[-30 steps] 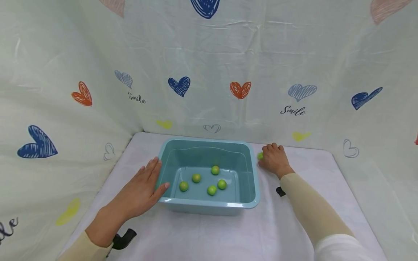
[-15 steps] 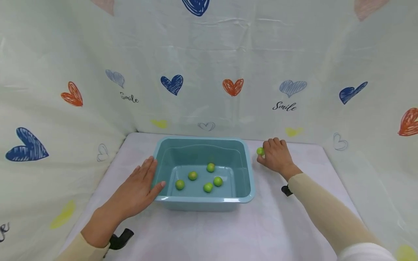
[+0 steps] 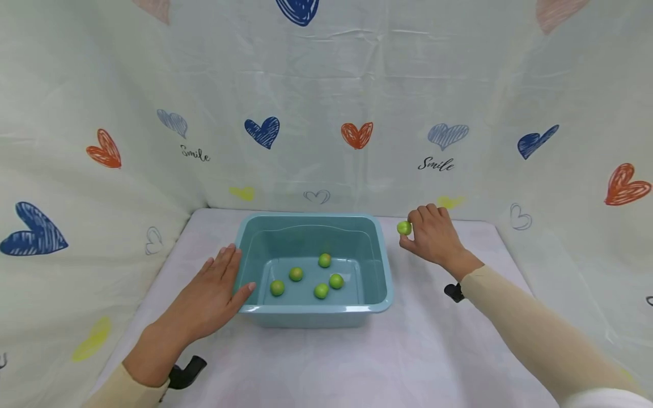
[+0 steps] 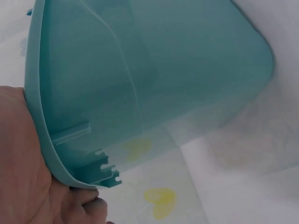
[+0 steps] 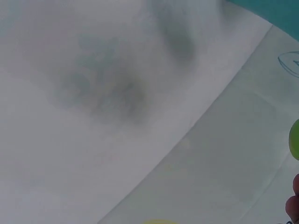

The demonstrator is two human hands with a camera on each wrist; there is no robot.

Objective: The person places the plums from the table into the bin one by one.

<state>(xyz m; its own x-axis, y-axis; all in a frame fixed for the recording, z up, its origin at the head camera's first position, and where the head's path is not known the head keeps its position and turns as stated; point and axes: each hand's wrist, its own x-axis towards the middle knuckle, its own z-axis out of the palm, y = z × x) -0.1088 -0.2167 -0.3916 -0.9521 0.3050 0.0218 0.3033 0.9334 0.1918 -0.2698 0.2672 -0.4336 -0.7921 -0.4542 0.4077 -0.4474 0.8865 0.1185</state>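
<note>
In the head view a blue-green plastic basin (image 3: 377, 306) stands on the table with several small round green fruits (image 3: 336, 281) on its floor. My left hand (image 3: 211, 294) rests on the basin's left rim, fingers straight and thumb spread over the near corner. The left wrist view shows that palm against the rim (image 4: 32, 93) from outside. To the right of the basin, my right hand (image 3: 433, 235) pinches one green fruit (image 3: 404, 228) between thumb and fingers, raised over the table. In the right wrist view only a sliver of this fruit (image 5: 294, 140) shows at the edge.
A white cloth (image 3: 306, 362) covers the table. Behind and beside it hangs a pale sheet (image 3: 316, 68) printed with hearts and "Smile". Black wrist mounts (image 3: 187, 372) sit under both wrists.
My right hand has lifted the fruit up from the table on the right. The left hand stays on the rim. The whole head view has shifted slightly.
</note>
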